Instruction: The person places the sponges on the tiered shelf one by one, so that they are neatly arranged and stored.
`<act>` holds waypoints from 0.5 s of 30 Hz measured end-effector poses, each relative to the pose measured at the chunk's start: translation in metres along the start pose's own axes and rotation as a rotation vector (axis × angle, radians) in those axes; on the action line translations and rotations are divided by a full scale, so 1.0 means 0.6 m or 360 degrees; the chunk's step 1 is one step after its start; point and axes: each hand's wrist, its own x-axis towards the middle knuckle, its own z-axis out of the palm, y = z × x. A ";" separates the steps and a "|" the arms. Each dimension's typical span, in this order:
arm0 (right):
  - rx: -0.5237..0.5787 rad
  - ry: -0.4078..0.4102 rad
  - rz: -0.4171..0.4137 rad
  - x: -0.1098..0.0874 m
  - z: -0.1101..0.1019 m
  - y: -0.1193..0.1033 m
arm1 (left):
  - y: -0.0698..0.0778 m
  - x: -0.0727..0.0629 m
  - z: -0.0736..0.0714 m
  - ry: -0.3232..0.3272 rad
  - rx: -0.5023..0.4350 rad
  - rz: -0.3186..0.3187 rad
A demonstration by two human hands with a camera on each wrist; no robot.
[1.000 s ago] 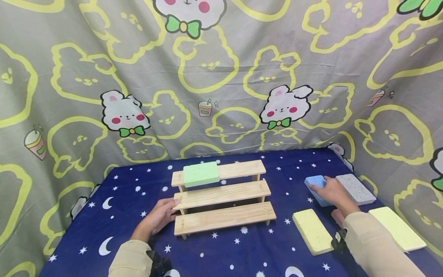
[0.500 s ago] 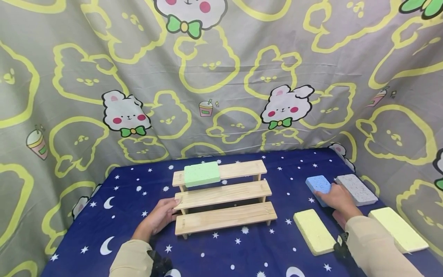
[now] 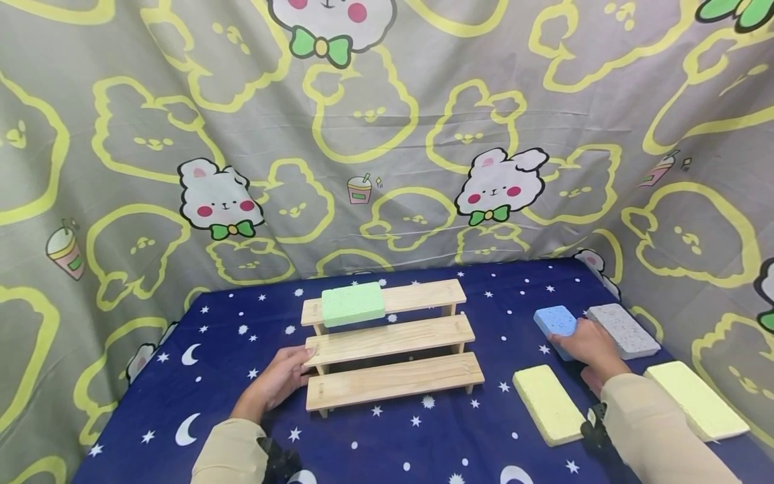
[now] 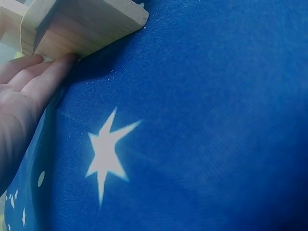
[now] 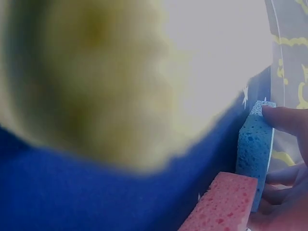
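Note:
A three-tier wooden rack point(image 3: 393, 383) stands mid-table, a green sponge point(image 3: 353, 304) lying on the left of its top tier. My left hand point(image 3: 281, 376) holds the rack's left end, its thumb on the middle tier; in the left wrist view its fingers point(image 4: 36, 79) touch the wood. On the right, my right hand point(image 3: 595, 346) grips the near end of a blue sponge point(image 3: 555, 321). The right wrist view has the thumb against the blue sponge point(image 5: 254, 142), other fingers behind it, and a pink sponge point(image 5: 224, 202) close by. In the head view the hand mostly hides the pink sponge.
A grey sponge point(image 3: 623, 329) lies just right of the right hand. Two yellow sponges, one left point(image 3: 547, 405) and one right point(image 3: 695, 401) of the right forearm, lie nearer. Patterned curtains point(image 3: 387, 222) enclose the back and sides of the blue cloth-covered table point(image 3: 447, 437).
My right hand has shifted slightly right and back along the blue sponge, toward its near end, and now covers more of the pink sponge. The left hand and rack have stayed put.

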 end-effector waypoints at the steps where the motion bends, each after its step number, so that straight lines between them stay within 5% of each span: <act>1: 0.0000 -0.0003 -0.0003 0.000 0.000 -0.001 | 0.000 0.000 0.000 0.0002 0.0000 0.0000; 15: 0.0043 0.0019 -0.0107 0.000 -0.005 -0.033 | 0.002 0.000 0.002 0.0019 0.0021 -0.0017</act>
